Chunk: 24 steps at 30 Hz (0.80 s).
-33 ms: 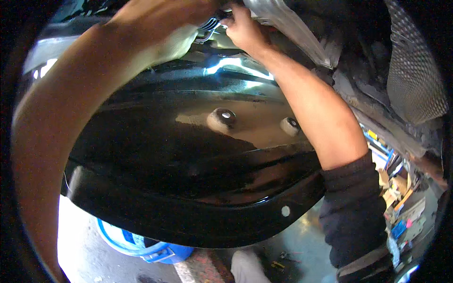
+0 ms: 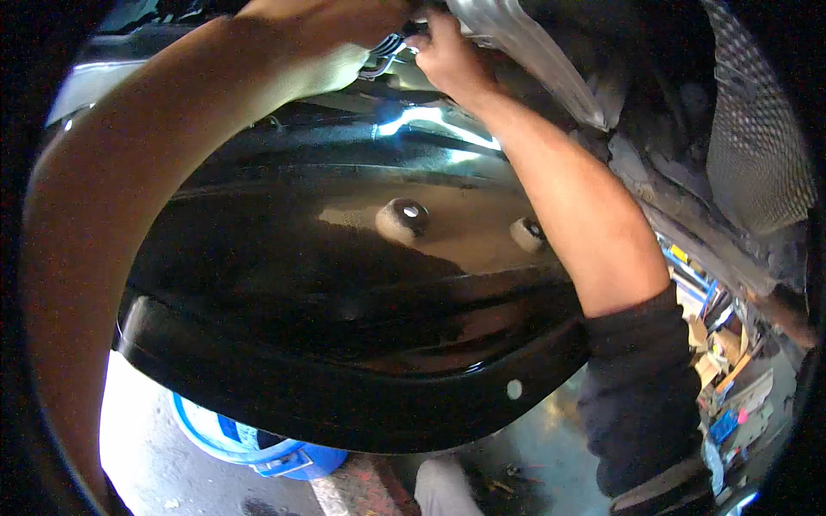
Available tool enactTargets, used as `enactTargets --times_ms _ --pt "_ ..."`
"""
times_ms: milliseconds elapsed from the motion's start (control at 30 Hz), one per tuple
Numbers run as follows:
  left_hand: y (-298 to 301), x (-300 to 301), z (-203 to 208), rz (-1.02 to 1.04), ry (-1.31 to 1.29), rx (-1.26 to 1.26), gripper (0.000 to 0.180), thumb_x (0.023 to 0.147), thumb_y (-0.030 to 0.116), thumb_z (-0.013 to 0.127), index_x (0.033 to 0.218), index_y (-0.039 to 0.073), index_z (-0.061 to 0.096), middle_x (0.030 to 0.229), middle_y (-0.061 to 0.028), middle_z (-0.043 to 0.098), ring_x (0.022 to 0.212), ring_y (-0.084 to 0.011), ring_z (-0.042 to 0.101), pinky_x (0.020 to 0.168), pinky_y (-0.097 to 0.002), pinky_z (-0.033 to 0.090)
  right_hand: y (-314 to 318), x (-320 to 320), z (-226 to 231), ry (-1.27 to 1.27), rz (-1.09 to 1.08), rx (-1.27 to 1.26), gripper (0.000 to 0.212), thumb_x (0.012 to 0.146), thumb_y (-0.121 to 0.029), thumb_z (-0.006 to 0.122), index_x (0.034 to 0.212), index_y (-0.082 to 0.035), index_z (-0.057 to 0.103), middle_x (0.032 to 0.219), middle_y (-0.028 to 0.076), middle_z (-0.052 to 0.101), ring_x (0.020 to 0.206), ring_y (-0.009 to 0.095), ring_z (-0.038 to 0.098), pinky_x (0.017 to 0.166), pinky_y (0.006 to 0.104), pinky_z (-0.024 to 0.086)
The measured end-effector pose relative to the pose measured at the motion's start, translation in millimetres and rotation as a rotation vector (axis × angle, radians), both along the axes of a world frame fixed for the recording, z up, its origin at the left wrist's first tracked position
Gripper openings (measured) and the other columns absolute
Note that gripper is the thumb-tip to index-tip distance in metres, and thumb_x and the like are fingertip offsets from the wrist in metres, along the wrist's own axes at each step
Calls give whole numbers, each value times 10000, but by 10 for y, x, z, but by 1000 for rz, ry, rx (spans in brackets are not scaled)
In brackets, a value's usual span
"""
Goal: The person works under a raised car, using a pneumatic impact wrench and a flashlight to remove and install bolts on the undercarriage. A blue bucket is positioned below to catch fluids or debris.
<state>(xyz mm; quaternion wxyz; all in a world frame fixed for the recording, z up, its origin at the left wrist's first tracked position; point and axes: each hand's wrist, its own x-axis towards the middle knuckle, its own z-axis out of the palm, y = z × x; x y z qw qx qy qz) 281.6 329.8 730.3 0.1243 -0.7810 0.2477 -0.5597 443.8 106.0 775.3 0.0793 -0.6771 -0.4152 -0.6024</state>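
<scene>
Both my arms reach up past a large glossy black curved car panel (image 2: 327, 318) to the top edge of the head view. My left hand (image 2: 366, 26) is bent in at the top, its fingers cut off by the edge and hidden. Dark ribbed lines, like a bundle of thin hoses or wires (image 2: 385, 52), show beside its wrist. Close to it, my right hand (image 2: 443, 53) has its fingers curled and pinched together at a small dark part that I cannot make out. A bare silvery metal bracket (image 2: 542, 56) runs down to the right of that hand.
Two round raised mounts, a nearer one (image 2: 404, 219) and one by my right forearm (image 2: 529, 232), stick out of the panel. A perforated grey shield (image 2: 761, 138) hangs at right. Below are a blue bucket (image 2: 301, 460) and my leg (image 2: 445, 490); clutter (image 2: 727, 353) lies at right.
Both hands stay together at the top, with only a slight shift of my arms. The view has moved a little against the panel and bucket.
</scene>
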Motion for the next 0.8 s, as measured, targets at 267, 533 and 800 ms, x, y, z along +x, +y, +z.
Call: enactTargets --times_ms 267,533,800 --pt "-299 560 422 257 -31 -70 325 883 255 647 1179 313 770 1254 -98 724 1176 -335 673 1019 -512 518 -116 -147 -60 377 -259 176 255 962 -220 559 943 -4 693 839 210 714 737 331 704 723 470 546" --pt "-11 1489 479 61 -690 -51 278 898 337 614 1078 197 774 1224 -102 725 1223 -357 627 994 -572 477 -96 -46 -63 127 -474 199 365 923 -354 628 979 2 684 1001 260 708 896 495 663 804 580 504" --pt "-53 1287 548 13 -499 48 259 857 223 601 1024 115 767 1126 -152 726 1043 -377 685 888 -573 507 -45 -95 -108 709 195 347 205 963 -192 602 1097 -40 635 907 176 688 754 231 708 600 402 578"
